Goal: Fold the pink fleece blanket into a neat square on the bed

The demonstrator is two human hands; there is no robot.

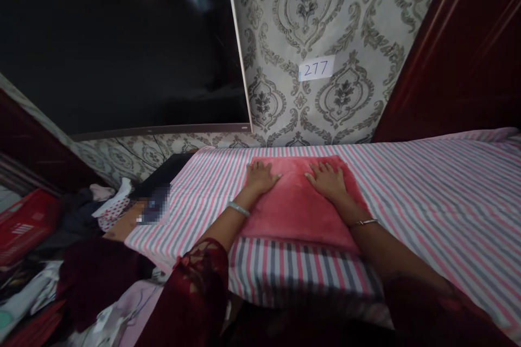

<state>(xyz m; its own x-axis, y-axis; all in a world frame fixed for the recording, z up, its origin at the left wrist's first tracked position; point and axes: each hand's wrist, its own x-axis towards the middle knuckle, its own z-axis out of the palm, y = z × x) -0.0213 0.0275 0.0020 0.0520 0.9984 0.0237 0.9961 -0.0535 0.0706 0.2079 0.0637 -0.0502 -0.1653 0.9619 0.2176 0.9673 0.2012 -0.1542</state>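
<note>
A pink, plush piece of cloth [299, 211], roughly square and lying flat, covers part of the striped sheet [203, 190] in front of me. On its far left corner rests my left hand [260, 178], palm down with the fingers spread. My right hand [329, 180] presses flat near the far right corner, its fingers also apart. Neither hand grips anything. The near edge of the cloth lies close to the front edge of the sheet. Whether the cloth is folded in layers I cannot tell.
A large dark television [154, 49] hangs on the patterned wall, beside a paper label [316, 68] reading 277. Heaped clothes [97, 276] and a red box [26, 225] lie at the left. A dark red wooden panel [456, 54] stands at the right.
</note>
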